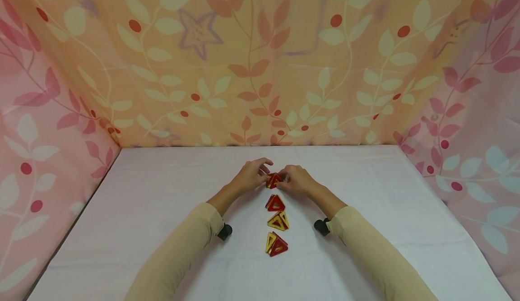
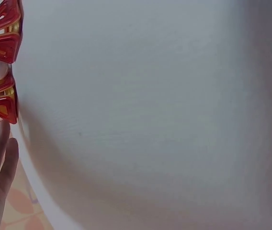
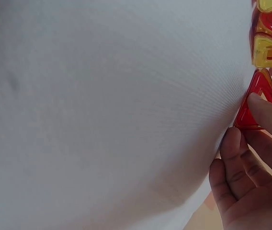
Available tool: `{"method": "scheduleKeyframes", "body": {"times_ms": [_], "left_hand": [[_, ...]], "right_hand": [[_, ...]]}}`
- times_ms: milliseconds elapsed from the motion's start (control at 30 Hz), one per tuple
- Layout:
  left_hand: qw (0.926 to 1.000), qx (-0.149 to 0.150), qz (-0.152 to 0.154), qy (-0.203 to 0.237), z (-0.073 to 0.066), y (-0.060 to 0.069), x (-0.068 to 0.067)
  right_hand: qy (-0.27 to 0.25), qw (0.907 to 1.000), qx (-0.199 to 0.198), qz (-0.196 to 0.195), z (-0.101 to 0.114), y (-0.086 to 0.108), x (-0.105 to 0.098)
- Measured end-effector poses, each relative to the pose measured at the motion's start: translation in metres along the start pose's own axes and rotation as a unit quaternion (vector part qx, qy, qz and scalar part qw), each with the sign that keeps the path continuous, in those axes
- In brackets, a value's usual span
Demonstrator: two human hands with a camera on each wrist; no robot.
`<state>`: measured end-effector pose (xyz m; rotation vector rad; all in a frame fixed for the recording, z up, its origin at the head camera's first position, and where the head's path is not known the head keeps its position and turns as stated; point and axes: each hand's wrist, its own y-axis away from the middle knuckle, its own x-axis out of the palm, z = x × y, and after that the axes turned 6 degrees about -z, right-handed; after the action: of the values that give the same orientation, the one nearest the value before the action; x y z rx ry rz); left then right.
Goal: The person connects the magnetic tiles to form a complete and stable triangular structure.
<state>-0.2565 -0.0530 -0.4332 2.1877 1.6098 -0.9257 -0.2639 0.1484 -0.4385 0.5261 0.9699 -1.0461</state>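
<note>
Both hands meet at the farthest of several small pyramid-like pieces built from red and yellow triangular tiles. The far triangular tile piece (image 1: pixel 273 180) stands between them, partly covered by fingers. My left hand (image 1: pixel 249 177) holds its left side with the thumb on the near face; its other fingers (image 2: pixel 10 155) stretch out loosely beyond. From the other side my right hand (image 1: pixel 298 180) pinches it, the thumb lying on a red triangular face (image 3: pixel 258 108) in the right wrist view. Some of the left fingers' contact is hidden.
In a row toward me stand a red triangular piece (image 1: pixel 275 203), a yellow one (image 1: pixel 278 220) and a red-and-yellow one (image 1: pixel 277 244). They sit on a white-covered table (image 1: pixel 162 192). Leaf-patterned curtains (image 1: pixel 252 66) enclose the back and sides.
</note>
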Motion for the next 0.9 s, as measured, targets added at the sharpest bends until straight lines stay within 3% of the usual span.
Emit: {"method": "scheduleKeyframes", "body": {"times_ms": [900], "left_hand": [[0.9999,0.005,0.003,0.014,0.0093,0.0041,0.005]], "right_hand": [[0.021,0.9994,-0.029,0.002,0.0006,0.0007,-0.0002]]}}
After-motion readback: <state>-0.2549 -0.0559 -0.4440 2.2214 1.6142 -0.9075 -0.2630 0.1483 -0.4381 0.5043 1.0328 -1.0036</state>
